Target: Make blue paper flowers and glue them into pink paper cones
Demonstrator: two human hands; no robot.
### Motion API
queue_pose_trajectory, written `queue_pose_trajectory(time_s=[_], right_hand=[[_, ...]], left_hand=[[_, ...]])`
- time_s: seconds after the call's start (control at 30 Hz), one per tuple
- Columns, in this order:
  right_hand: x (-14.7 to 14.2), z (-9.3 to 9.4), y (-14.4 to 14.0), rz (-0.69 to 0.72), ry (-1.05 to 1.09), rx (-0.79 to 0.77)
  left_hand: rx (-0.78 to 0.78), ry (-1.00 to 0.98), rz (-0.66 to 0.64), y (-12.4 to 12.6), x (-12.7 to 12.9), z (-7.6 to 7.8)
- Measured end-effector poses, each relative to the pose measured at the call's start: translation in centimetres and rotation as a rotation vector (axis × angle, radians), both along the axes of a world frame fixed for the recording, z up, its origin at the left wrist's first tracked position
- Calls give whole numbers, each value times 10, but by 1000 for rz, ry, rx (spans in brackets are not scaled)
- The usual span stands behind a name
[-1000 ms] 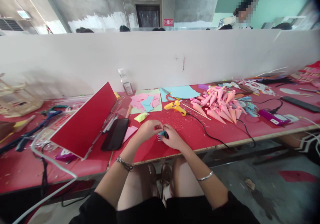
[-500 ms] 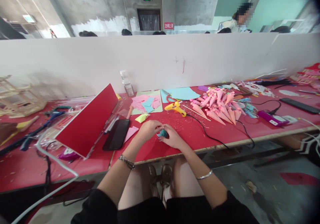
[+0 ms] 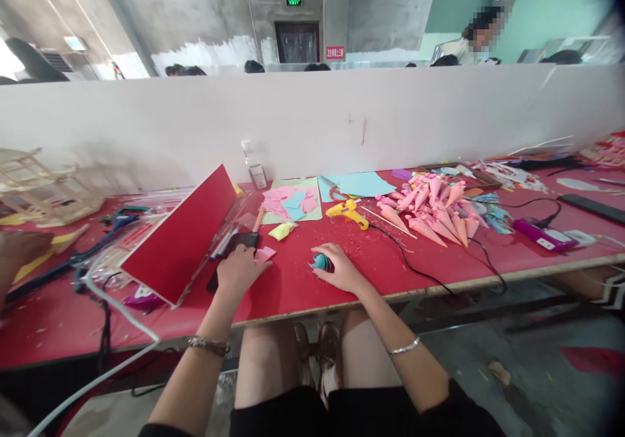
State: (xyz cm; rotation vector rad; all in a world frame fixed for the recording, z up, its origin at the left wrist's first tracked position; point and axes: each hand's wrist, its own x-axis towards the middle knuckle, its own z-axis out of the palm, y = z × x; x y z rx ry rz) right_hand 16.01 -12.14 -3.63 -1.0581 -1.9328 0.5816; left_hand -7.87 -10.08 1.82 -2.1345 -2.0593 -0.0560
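My right hand [image 3: 343, 269] is curled round a small teal piece of layered, curled paper [image 3: 321, 262] near the table's front edge. My left hand [image 3: 239, 271] lies with fingers stretched over the black phone [image 3: 250, 239]. Its thumb and fingertips are close to a pink piece of paper [image 3: 265, 254]; whether they touch it I cannot tell. Just beyond, a crumpled yellow-green piece [image 3: 282, 230] rests on the red tabletop. A yellow glue gun [image 3: 347, 212] lies behind my right hand.
Pink cones [image 3: 439, 206] are heaped to the right, with a black cord [image 3: 405, 254] running nearby. Pink paper scraps [image 3: 273, 202] lie on a pale sheet. A red board [image 3: 180, 238] leans at left. Another person's hand [image 3: 22, 248] shows at the left edge.
My left hand has left the teal paper and moved left to the phone and pink paper. My right hand still holds the teal piece. Another person's hand has appeared at far left.
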Motion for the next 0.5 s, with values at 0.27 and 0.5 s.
queue_pose_trajectory(time_s=[0.27,0.5], right_hand=[[1,5,-4,22,-11,14],[0,4,-5,6,-8,25]], left_hand=[[-162,11,-15,1,-2,2],[-194,12,43,3,8,9]])
